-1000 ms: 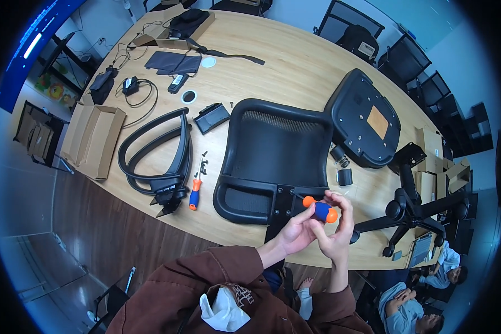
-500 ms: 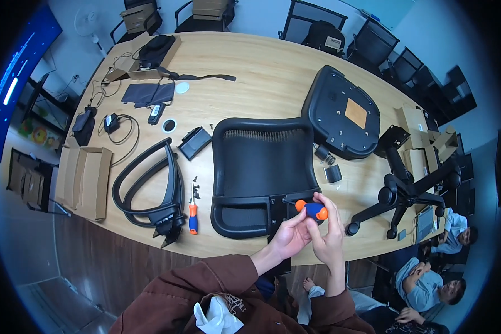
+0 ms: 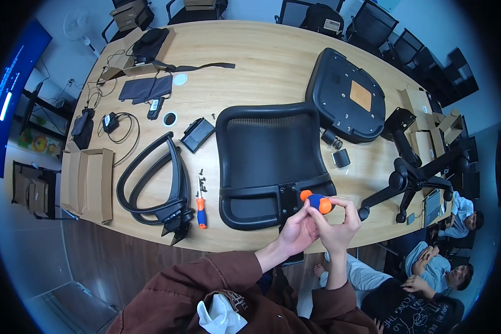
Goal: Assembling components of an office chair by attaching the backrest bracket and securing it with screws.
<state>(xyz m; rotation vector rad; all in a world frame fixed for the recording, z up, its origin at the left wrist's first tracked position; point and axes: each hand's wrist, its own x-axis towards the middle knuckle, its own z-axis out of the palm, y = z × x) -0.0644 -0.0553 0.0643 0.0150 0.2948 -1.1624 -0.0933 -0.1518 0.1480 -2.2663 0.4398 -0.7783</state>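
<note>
A screwdriver (image 3: 318, 202) with a blue and orange handle is between my two hands, over the lower right corner of a black mesh chair backrest (image 3: 270, 147). Its shaft points left toward the black bracket (image 3: 289, 199) on the backrest; my hands hide where the tip ends. My left hand (image 3: 298, 232) pinches the handle from below and left. Thumb and bent fingers of my right hand (image 3: 339, 227) close around the handle's right end. A second screwdriver (image 3: 201, 211) lies left of the backrest, beside several dark screws (image 3: 202, 179).
Left stand black armrests (image 3: 156, 186) and an opened cardboard box (image 3: 88, 186). A black box-shaped part (image 3: 197, 134) lies behind them. To the right are the upturned seat (image 3: 345, 97), a gas-lift cover (image 3: 341, 158) and the wheeled base (image 3: 412, 181). People sit at the lower right.
The right hand's fingers have bent further round the handle's end; before, they were straighter. The view has shifted slightly, so the things on the table appear higher. The screwdriver stays by the bracket.
</note>
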